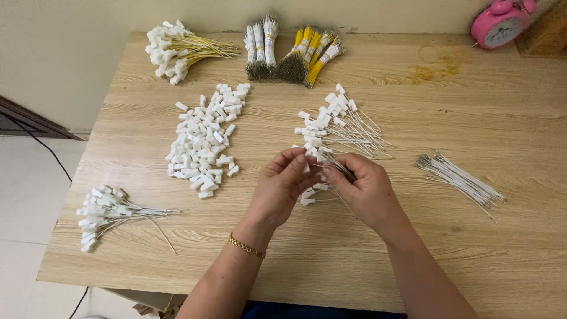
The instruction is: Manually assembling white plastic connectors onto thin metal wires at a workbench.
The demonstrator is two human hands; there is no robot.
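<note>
both hands meet over the wooden table (472,236), the left hand (282,188) pinching a small white connector (311,158) and the right hand (365,190) gripping a thin wire (342,170) pointed at it, so the finished pile (336,127) lies just behind them.

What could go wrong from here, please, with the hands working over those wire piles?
1. The left hand and right hand work right above the finished wires; a slip might knock them into a tangle.
2. The tagged bunch lies near the table edge, so a brush of the forearm could push it off.
3. The white caps lie loose and could scatter if bumped.
</note>
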